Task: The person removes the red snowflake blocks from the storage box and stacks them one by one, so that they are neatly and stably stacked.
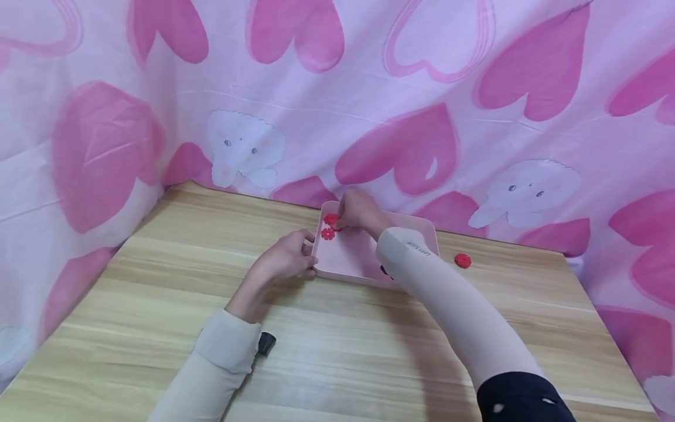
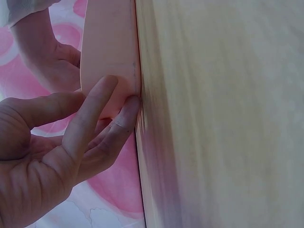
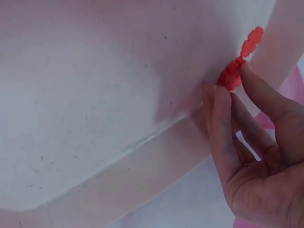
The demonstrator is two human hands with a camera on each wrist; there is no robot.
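A shallow pink tray [image 1: 364,258] lies on the wooden table [image 1: 158,281] near the back. My left hand [image 1: 304,253] grips the tray's left rim; in the left wrist view its fingers [image 2: 90,118] curl against the tray wall [image 2: 107,42]. My right hand [image 1: 343,221] reaches into the tray's far left corner and pinches a red flower-shaped disc [image 1: 331,219]. The right wrist view shows that disc [image 3: 232,76] between the fingertips [image 3: 251,83], with a second red disc [image 3: 251,41] beyond it. This second disc [image 1: 327,233] lies flat in the tray.
A third red disc [image 1: 462,260] lies on the table right of the tray. A small black object [image 1: 266,343] sits by my left sleeve. Pink heart-patterned cloth [image 1: 422,117] hangs behind and along both sides of the table.
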